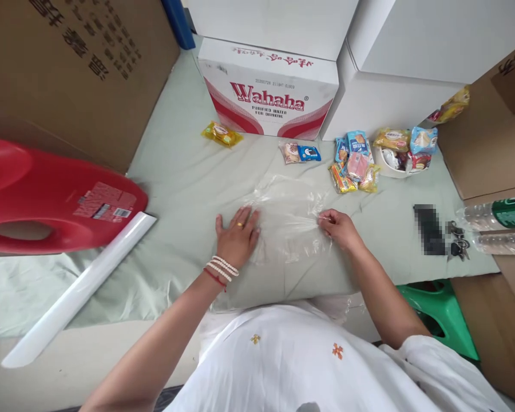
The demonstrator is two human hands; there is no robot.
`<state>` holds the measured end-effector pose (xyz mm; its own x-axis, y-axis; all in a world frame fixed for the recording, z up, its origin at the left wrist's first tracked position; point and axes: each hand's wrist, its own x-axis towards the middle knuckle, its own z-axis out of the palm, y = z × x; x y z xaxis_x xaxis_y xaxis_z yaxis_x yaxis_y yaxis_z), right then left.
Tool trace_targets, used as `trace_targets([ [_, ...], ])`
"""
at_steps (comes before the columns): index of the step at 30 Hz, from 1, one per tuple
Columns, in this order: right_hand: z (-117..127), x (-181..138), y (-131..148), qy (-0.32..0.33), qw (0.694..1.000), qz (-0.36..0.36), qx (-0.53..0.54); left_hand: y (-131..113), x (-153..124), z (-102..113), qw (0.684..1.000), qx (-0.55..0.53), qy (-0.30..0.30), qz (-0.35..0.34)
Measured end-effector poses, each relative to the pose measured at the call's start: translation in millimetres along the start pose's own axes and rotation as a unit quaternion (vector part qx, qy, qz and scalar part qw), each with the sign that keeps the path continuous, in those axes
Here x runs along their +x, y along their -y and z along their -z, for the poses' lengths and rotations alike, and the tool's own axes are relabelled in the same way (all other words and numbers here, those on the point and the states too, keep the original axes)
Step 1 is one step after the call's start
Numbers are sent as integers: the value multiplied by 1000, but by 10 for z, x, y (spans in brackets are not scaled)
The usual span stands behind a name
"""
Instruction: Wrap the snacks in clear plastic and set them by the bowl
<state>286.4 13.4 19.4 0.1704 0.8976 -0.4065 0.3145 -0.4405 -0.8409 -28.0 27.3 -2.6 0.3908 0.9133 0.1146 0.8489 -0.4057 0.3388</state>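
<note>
A clear plastic bag lies crumpled on the pale green cloth in front of me. My left hand lies flat on the bag's left edge, fingers spread, with a ring and bead bracelets at the wrist. My right hand pinches the bag's right edge between thumb and fingers. Several small snack packets lie beyond the bag to the right, and two more packets sit straight ahead.
A Wahaha water carton and white boxes stand at the back. A white bowl holds snacks. A yellow packet, red plastic stool, white roll, brown cartons, keys, bottles and green stool surround the area.
</note>
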Motion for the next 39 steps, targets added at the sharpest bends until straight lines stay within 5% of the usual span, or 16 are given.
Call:
trace_targets([
  [5,463,436,428,-54,941,138,-304,156,-114,25,998,20,53,-14],
  [9,371,1236,1026,-70,848,210,-481,140,-156,58,997,32,69,-20],
  [13,188,1910,1335,35,796,208,-568,123,-150,67,997,31,69,-20],
  [16,197,2096,1377,84,770,193,-602,124,-153,63,997,27,63,-18],
  [18,246,2090,1372,57,782,162,-599,129,-158,58,998,22,61,-19],
  [24,90,1943,1434,-96,887,63,-448,145,-157,58,998,20,60,-24],
  [32,-729,1957,1496,-94,888,43,-449,143,-149,63,998,2,50,-30],
  [36,-594,1640,1337,-90,884,97,-448,139,-164,48,999,-6,43,-23],
  [39,-302,1200,1198,-53,884,202,-419,138,-170,37,999,-14,40,-21],
])
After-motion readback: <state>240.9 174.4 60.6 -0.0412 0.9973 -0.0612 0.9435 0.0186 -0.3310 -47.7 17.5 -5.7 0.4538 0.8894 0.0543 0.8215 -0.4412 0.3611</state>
